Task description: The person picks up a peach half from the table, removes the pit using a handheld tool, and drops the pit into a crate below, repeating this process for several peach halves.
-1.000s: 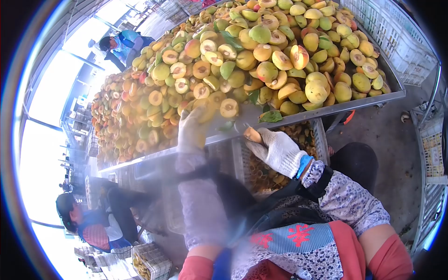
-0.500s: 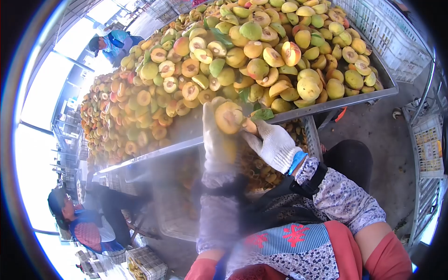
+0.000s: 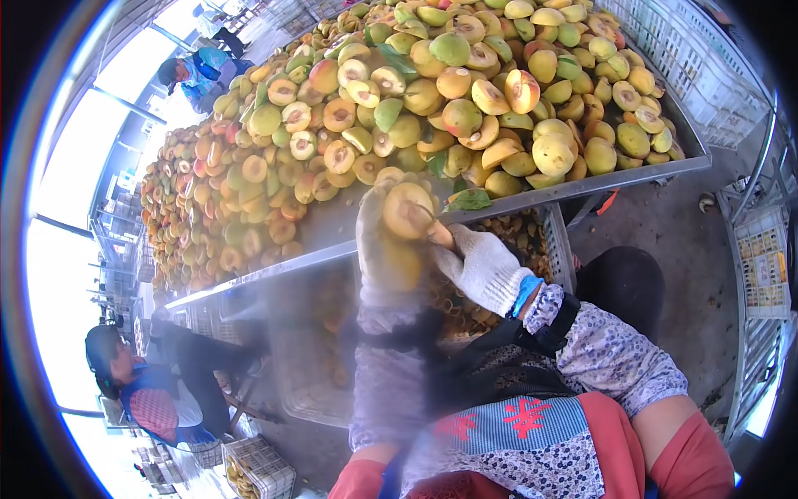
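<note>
My left hand (image 3: 371, 241), in a pale glove and partly blurred, is closed around a halved peach (image 3: 406, 209), its cut face toward me. In my right hand (image 3: 486, 264), which wears a white knit glove, I grip a small pitting tool (image 3: 441, 235) with a light tan handle. Its thin curved metal tip meets the cut face near the centre. Both hands are over the front edge of a metal table (image 3: 532, 200) heaped with peach halves (image 3: 490, 98). A green leaf (image 3: 468, 200) lies on that edge beside the held peach.
Beneath the table edge is a crate holding pit scraps (image 3: 507, 241). White plastic crates (image 3: 690, 66) stand at the right back, more crates (image 3: 763, 258) at the right. One person (image 3: 158, 391) sits at the lower left, another (image 3: 204, 75) works at the far left.
My right hand has moved slightly down and left with the pitting tool, and the tool's curved tip now shows at the peach's cut face. My left hand has barely shifted.
</note>
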